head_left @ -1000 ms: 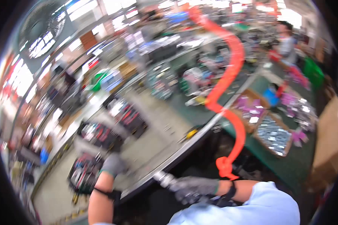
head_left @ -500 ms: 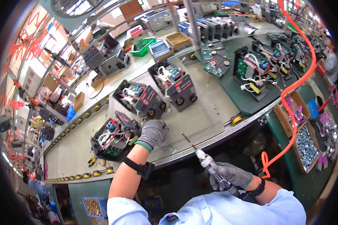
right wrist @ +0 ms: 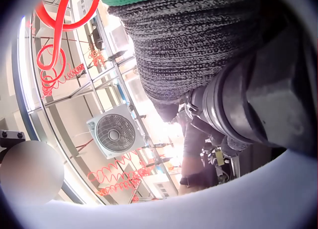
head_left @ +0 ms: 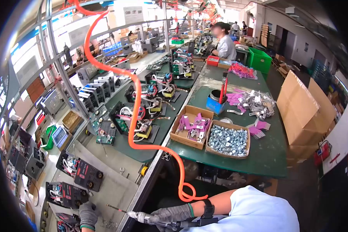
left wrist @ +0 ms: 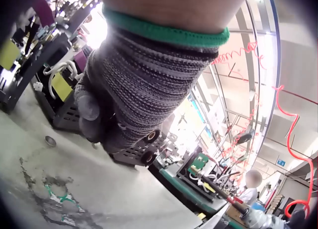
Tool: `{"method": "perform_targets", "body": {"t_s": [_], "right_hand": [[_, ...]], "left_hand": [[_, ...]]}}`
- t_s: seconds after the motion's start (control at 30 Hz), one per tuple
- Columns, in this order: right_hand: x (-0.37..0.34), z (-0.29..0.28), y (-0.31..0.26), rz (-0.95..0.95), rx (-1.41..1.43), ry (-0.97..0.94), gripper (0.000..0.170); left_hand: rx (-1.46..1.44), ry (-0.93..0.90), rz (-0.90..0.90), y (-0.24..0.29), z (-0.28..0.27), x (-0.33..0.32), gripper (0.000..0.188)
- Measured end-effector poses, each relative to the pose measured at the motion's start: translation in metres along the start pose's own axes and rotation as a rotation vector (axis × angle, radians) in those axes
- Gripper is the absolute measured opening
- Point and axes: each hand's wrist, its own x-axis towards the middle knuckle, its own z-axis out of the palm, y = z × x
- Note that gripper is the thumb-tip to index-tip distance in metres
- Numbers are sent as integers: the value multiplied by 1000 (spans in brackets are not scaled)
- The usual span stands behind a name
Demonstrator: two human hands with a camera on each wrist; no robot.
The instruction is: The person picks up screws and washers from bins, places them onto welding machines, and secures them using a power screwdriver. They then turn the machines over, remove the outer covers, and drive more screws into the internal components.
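My gloved right hand grips a grey power screwdriver, its long thin bit pointing left over the bench edge. The right wrist view shows the glove against the tool's dark body. My gloved left hand is beside the front corner of an open-topped device with a black panel. In the left wrist view its fingers are curled in above the bench; their inner side is hidden, so a small item there cannot be made out. Another such device stands behind.
An orange air hose hangs across the view. On the green table are a box of metal parts, a box of purple-wrapped pieces and a blue container. Open circuit assemblies line the bench. A person is farther back.
The head view has swung right, bringing the green table and boxes toward the middle. My right hand keeps its grip on the screwdriver; the left remains near the devices.
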Motion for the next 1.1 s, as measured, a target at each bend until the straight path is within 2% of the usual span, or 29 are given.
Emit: {"method": "perform_targets", "body": {"t_s": [0.03,0.07,0.1,0.13,0.2,0.3,0.37,0.47,0.53,0.57,0.67,0.7,0.73,0.77,0.8,0.83,0.87,0.9,0.93,0.97,1.1], "right_hand": [[-2,0,0,24,-5,15,48],[-3,-2,-1,60,-20,33,49],[0,-5,4,40,91,18,47],[3,-8,9,21,202,0,46],[1,1,-9,61,66,64,51],[8,-1,-2,28,21,-4,58],[6,-6,1,15,105,24,63],[8,-7,3,13,85,23,65],[5,-4,-1,7,91,24,62],[5,-3,-2,-1,94,34,60],[7,-1,-8,53,45,56,54],[10,-1,0,64,83,84,47],[8,1,-2,81,168,38,42],[7,0,5,34,241,14,39],[12,-12,19,46,305,-39,43],[12,-10,16,52,354,-107,42],[10,-9,6,130,86,17,46],[1,1,-7,162,-59,119,52],[-14,-2,7,-81,150,-28,34],[-12,-4,10,-122,148,-56,34],[-9,-6,9,-102,75,-5,37]], "left_hand": [[-51,90,-36,2,-3,-8,21],[-79,185,37,11,-14,-13,18],[-143,121,-49,41,-46,-20,21],[-200,155,-42,45,-55,-26,23],[-146,54,-121,43,-68,-34,29],[-48,-56,-160,24,-52,-41,27],[-4,-102,-167,26,-46,-36,28],[114,-200,-159,20,-32,-30,29],[161,-151,-315,17,-27,-29,30],[210,-149,-305,15,-25,-27,22],[287,-181,-278,13,-13,-26,23],[354,-249,-193,8,-11,-27,26],[346,-201,-167,5,-8,-30,28],[436,-308,-112,-10,13,-23,28],[353,-300,-155,4,2,-20,30],[519,-365,33,-26,34,-16,33],[573,-437,88,-21,34,-9,33],[688,-558,102,-18,40,0,32],[724,-609,53,2,29,7,31],[774,-666,52,4,31,14,30],[770,-625,163,-24,42,33,30]]}}
